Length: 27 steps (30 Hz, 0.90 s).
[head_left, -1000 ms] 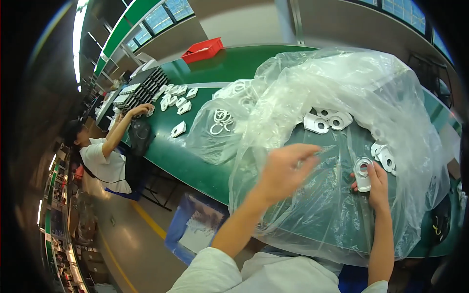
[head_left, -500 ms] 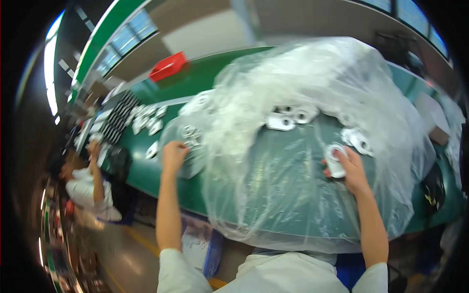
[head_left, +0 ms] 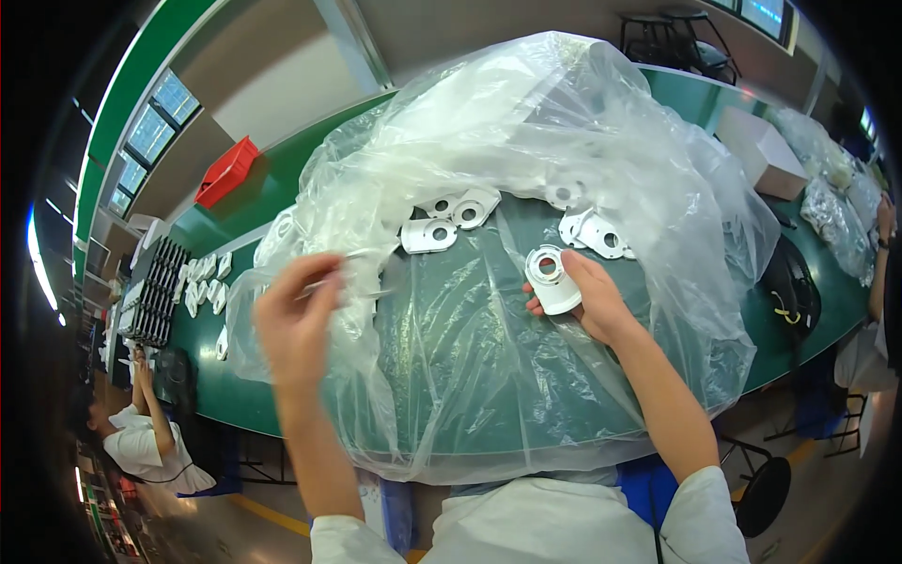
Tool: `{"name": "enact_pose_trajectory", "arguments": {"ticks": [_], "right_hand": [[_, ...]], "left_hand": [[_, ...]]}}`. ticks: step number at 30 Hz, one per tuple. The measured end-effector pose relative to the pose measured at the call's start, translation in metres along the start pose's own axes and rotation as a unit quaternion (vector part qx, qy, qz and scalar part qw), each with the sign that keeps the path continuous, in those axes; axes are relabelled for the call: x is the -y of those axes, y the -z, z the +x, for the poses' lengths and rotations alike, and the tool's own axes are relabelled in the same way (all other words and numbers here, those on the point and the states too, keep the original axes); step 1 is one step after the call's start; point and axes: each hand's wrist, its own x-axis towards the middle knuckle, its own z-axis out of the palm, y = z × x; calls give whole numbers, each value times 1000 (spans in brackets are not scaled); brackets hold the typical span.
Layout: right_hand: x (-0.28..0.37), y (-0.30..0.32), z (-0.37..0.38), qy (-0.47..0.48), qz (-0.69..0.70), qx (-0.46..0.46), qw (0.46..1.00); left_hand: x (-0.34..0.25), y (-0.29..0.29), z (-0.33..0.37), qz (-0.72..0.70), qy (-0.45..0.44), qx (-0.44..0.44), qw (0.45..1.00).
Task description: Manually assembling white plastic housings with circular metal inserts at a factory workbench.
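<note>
My right hand (head_left: 601, 299) grips a white plastic housing (head_left: 562, 298), rounded at one end with a ringed round hole facing up. Raised above the left side of the clear plastic sheet (head_left: 526, 404), my left hand (head_left: 299, 315) pinches a thin pale ring (head_left: 380, 293), blurred by motion. Beyond my hands, several flat white parts with round holes (head_left: 428, 236) lie on the sheet. More such white parts (head_left: 601, 235) lie just past my right hand. Folds of the sheet partly cover both groups.
A red bin (head_left: 227, 173) stands at the far left of the green table (head_left: 225, 395). Stacked black trays (head_left: 153, 291) and small white pieces lie nearer. A white box (head_left: 759, 152) and a black bag (head_left: 791, 282) are at right. People sit on both sides.
My left hand has lifted away from the ring pile and moved toward the right hand, carrying a ring. The right hand still holds the housing, now turned hole-up. The view has shifted.
</note>
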Motion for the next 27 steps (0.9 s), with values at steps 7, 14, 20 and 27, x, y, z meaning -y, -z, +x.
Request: {"name": "enact_pose_trajectory", "arguments": {"ticks": [7, 14, 20, 27], "right_hand": [[0, -8, -1, -3, 63, 32, 998], [-2, -3, 3, 5, 43, 44, 998], [0, -5, 1, 19, 5, 50, 999], [-5, -4, -2, 20, -7, 57, 998]], "left_hand": [[44, -147, -4, -236, 142, 176, 945], [60, -164, -6, -195, 140, 156, 958], [63, -166, -7, -170, 85, 148, 971], [60, -163, -13, -115, 59, 134, 983]]}}
